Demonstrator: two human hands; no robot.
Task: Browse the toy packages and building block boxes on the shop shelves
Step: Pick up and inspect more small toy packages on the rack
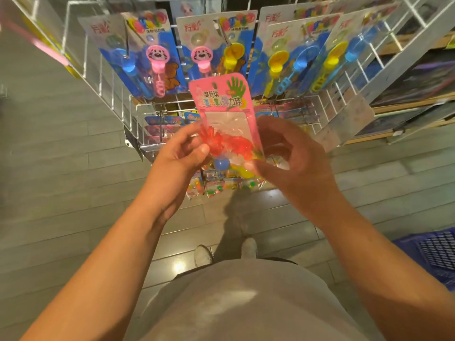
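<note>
In the middle of the frame, the person holds up a flat pink card toy packet with a clear plastic pocket point(227, 119), likely to see the red sticky hand toy point(221, 141) inside. The left hand point(182, 153) pinches its left edge with curled fingers. The right hand point(288, 156) pinches the lower right edge. Behind, blue card bubble wand packs point(214, 45) hang on a white wire rack point(103, 77), where shoppers can see them.

Stock count: one pink toy package point(225, 104) between two hands; six bubble-wand cards point(211, 45) beyond the fingertips; one blue basket point(433, 254).
</note>
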